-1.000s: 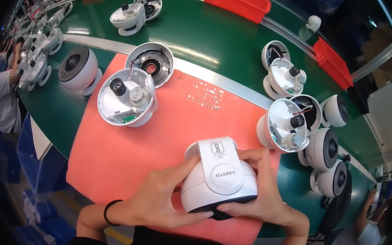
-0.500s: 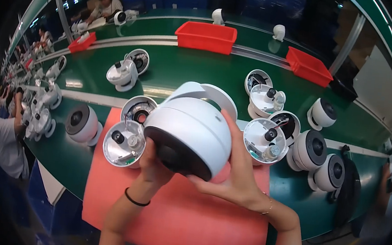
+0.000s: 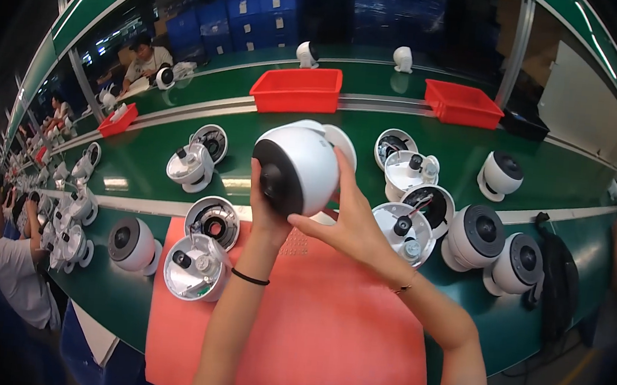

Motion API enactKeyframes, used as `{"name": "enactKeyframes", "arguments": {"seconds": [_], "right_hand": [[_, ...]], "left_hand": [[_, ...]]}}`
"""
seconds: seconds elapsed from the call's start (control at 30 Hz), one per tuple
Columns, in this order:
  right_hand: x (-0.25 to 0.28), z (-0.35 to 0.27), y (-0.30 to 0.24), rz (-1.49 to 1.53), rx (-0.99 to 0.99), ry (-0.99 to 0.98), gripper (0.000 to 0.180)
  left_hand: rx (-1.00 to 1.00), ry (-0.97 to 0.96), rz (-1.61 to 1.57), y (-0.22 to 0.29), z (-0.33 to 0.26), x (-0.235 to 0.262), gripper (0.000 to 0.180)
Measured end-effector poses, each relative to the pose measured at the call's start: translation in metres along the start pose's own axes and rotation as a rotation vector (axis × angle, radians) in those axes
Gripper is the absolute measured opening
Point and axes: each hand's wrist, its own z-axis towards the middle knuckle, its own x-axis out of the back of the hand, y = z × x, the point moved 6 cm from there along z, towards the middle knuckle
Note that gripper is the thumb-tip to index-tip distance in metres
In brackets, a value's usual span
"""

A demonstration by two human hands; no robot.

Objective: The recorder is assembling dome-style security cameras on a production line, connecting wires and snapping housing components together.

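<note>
Between both hands, above the far edge of the pink foam mat point(image 3: 311, 325), I hold a white ball-shaped security camera point(image 3: 315, 170). Its black lens face points left and its white base shows behind. My left hand point(image 3: 268, 215) supports it from below on the black face side, fingers partly hidden. My right hand point(image 3: 357, 222) grips the right side, thumb underneath and fingers up along the shell. An opened camera housing point(image 3: 195, 267) lies left of my left forearm, its inner parts showing and its ring-shaped cover point(image 3: 212, 224) behind. Another opened housing point(image 3: 402, 230) sits just right of my right hand.
Closed cameras point(image 3: 474, 240) stand at the right, and another one point(image 3: 134, 245) at the left. Further opened housings point(image 3: 190, 166) rest on the green bench point(image 3: 270, 132). Red bins point(image 3: 295, 90) line the back rail. A black bag point(image 3: 557, 287) lies far right; co-workers point(image 3: 19, 270) sit left.
Both hands have lifted the camera up and away from me, over the mat's far edge. It has turned so its black face points more to the left. The view has also shifted.
</note>
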Motion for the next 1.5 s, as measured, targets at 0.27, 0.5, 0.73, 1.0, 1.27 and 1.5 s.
{"name": "enactKeyframes", "arguments": {"seconds": [0.27, 0.5, 0.73, 1.0, 1.27, 1.5], "right_hand": [[0.119, 0.040, 0.039, -0.146, -0.212, -0.032, 0.036], [0.198, 0.025, 0.204, -0.463, -0.992, -0.103, 0.072], [0.210, 0.004, 0.217, -0.267, -1.100, -0.110, 0.068], [0.215, 0.009, 0.191, 0.106, -1.013, 0.099, 0.056], [0.212, 0.038, 0.085, -0.093, -0.787, 0.113, 0.065], [0.144, 0.036, -0.012, -0.102, -0.574, -0.313, 0.062]], "left_hand": [[0.234, -0.006, -0.259, -0.024, 0.024, 0.025, 0.067], [0.301, 0.164, 0.026, -0.034, 0.052, 0.037, 0.059], [0.434, 0.246, 0.024, -0.063, 0.069, 0.060, 0.059], [0.290, 0.450, 0.075, -0.064, 0.032, 0.051, 0.077], [0.365, 0.219, -0.297, -0.044, -0.039, 0.013, 0.057], [0.789, -0.273, -0.762, -0.051, -0.099, 0.005, 0.076]]}}
